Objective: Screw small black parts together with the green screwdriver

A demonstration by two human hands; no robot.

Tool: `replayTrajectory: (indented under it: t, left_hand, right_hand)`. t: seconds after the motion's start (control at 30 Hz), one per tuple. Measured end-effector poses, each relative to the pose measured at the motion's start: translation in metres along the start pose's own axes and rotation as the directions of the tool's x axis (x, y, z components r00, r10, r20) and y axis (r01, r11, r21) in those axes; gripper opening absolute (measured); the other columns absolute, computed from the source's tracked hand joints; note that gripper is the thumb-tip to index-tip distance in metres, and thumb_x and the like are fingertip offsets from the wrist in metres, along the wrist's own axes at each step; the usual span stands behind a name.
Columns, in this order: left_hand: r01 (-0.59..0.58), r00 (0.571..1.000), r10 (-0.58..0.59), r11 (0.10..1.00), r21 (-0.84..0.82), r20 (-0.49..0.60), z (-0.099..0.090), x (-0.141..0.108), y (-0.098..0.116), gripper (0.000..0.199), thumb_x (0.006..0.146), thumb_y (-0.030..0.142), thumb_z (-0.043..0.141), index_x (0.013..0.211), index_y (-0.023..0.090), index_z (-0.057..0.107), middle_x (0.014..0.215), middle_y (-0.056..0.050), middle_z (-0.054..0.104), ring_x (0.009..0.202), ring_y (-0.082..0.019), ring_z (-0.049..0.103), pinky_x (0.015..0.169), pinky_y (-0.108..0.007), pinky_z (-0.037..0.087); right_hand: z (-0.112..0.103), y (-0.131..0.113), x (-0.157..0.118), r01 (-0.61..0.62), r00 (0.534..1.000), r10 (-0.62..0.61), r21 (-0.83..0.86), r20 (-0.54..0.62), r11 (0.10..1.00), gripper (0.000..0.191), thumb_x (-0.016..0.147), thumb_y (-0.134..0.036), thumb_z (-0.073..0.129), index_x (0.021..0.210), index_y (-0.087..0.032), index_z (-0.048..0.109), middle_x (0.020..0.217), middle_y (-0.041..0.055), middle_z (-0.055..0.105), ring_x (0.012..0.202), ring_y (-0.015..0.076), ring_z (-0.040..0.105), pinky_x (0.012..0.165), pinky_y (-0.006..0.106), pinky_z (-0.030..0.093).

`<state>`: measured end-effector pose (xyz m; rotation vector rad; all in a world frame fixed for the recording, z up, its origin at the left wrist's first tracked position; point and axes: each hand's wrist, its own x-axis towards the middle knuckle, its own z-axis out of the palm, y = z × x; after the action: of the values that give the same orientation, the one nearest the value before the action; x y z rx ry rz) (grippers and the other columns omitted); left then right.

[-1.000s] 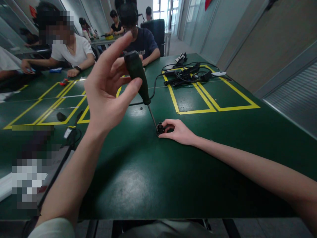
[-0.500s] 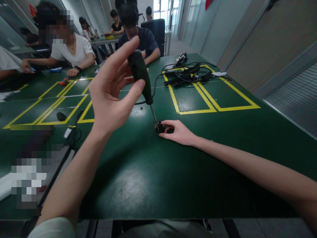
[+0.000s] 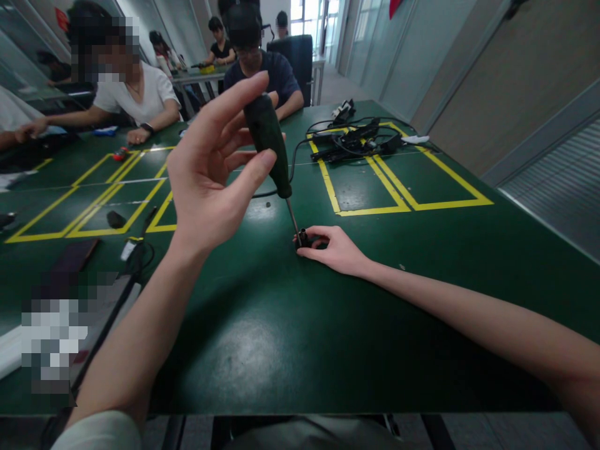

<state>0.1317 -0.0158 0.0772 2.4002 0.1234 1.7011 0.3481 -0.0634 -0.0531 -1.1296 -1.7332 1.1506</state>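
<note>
My left hand (image 3: 210, 169) is closed around the dark green handle of a screwdriver (image 3: 268, 140), its index finger over the handle's end and its thumb along the side. The screwdriver stands tilted, its shaft running down to a small black part (image 3: 302, 239) on the table. My right hand (image 3: 335, 250) pinches that black part between thumb and fingers, low against the tabletop. The screwdriver's tip meets the part; exactly where it sits is too small to make out.
On the green table (image 3: 290, 337), a heap of black cables and parts (image 3: 360, 140) lies beyond my right hand, over yellow tape outlines (image 3: 375, 211). At left are a short cable (image 3: 135, 250) and a dark lump (image 3: 115, 219). Co-workers (image 3: 135, 94) sit across the table.
My left hand and the screwdriver handle have shifted very slightly. The black part stays pinched in my right hand. At far left, a co-worker's hand has moved.
</note>
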Motion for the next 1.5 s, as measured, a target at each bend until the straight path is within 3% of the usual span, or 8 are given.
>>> replayTrajectory:
  t: [0.17,0.3,0.53,0.77,0.97,1.1,1.27,1.5]
  left_hand:
    - [-0.018,1.000,0.017,0.999,0.033,0.026,-0.004,0.001,-0.005,0.063,0.086,0.028,0.084,0.144,0.034,0.060,0.139,-0.001,0.069,0.134,-0.032,0.065,0.087,-0.034,0.071]
    - [-0.160,0.984,0.161,0.987,-0.018,0.081,-0.016,0.006,-0.019,0.072,0.085,0.043,0.083,0.149,0.031,0.053,0.150,-0.001,0.060,0.138,-0.034,0.061,0.101,-0.046,0.064]
    - [-0.092,0.993,0.097,0.993,-0.069,0.067,-0.043,0.009,-0.024,0.068,0.084,0.035,0.086,0.146,0.031,0.057,0.147,-0.002,0.061,0.140,-0.037,0.057,0.108,-0.054,0.060]
    - [0.026,0.998,-0.023,0.998,-0.053,0.063,-0.054,0.008,-0.017,0.065,0.082,0.027,0.088,0.141,0.031,0.062,0.133,-0.002,0.068,0.135,-0.034,0.061,0.110,-0.055,0.059]
    - [-0.021,0.995,0.033,0.993,-0.117,0.097,-0.053,0.006,-0.032,0.080,0.070,0.031,0.097,0.142,0.033,0.061,0.141,-0.002,0.064,0.136,-0.041,0.061,0.102,-0.057,0.063]
    - [0.017,0.997,-0.010,0.995,-0.094,0.074,-0.050,0.001,-0.029,0.072,0.076,0.026,0.093,0.141,0.030,0.063,0.132,-0.004,0.069,0.136,-0.036,0.062,0.103,-0.053,0.064]
    - [0.006,0.999,-0.003,0.998,-0.062,0.045,-0.048,0.000,-0.027,0.072,0.075,0.030,0.094,0.140,0.031,0.063,0.132,-0.003,0.070,0.133,-0.035,0.064,0.102,-0.053,0.064]
    - [-0.108,0.991,0.108,0.994,-0.005,0.077,-0.044,0.000,-0.039,0.079,0.076,0.054,0.089,0.145,0.032,0.057,0.134,-0.006,0.068,0.133,-0.037,0.065,0.099,-0.057,0.064]
  right_hand:
    - [-0.001,-0.001,0.001,-0.013,1.000,0.013,0.027,0.014,1.000,0.027,0.077,-0.031,0.078,0.100,-0.016,0.080,0.106,0.0083,0.081,0.093,0.0216,0.073,0.081,0.035,0.057]
    - [-0.001,0.001,0.004,-0.021,1.000,0.020,0.051,0.023,0.998,0.028,0.076,-0.030,0.079,0.100,-0.015,0.080,0.106,0.0088,0.081,0.096,0.0221,0.073,0.086,0.036,0.058]
    - [-0.013,0.005,0.008,-0.050,0.986,0.041,0.057,0.159,0.997,0.037,0.078,-0.030,0.079,0.111,-0.016,0.080,0.113,0.0092,0.081,0.101,0.0232,0.075,0.089,0.038,0.060]
    - [-0.035,0.007,0.010,-0.013,0.924,-0.033,0.116,0.380,0.993,0.048,0.084,-0.035,0.079,0.128,-0.016,0.075,0.133,0.0113,0.075,0.125,0.0267,0.070,0.112,0.045,0.053]
    - [-0.033,0.008,0.006,0.014,0.924,-0.056,0.113,0.379,0.993,0.069,0.088,-0.030,0.074,0.153,-0.018,0.053,0.140,0.0136,0.071,0.127,0.0261,0.070,0.112,0.048,0.053]
    - [-0.023,0.007,0.001,0.053,0.960,-0.069,0.065,0.271,0.996,0.065,0.080,-0.032,0.082,0.139,-0.021,0.058,0.134,0.0137,0.074,0.119,0.0270,0.073,0.103,0.047,0.058]
    - [-0.017,0.004,0.000,0.022,0.986,-0.029,0.043,0.167,0.999,0.039,0.076,-0.032,0.084,0.106,-0.020,0.064,0.120,0.0113,0.076,0.104,0.0231,0.074,0.088,0.041,0.061]
    - [-0.019,0.003,0.003,-0.021,0.984,0.010,0.057,0.179,0.998,0.036,0.073,-0.031,0.085,0.104,-0.017,0.070,0.113,0.0094,0.076,0.091,0.0181,0.070,0.088,0.038,0.060]
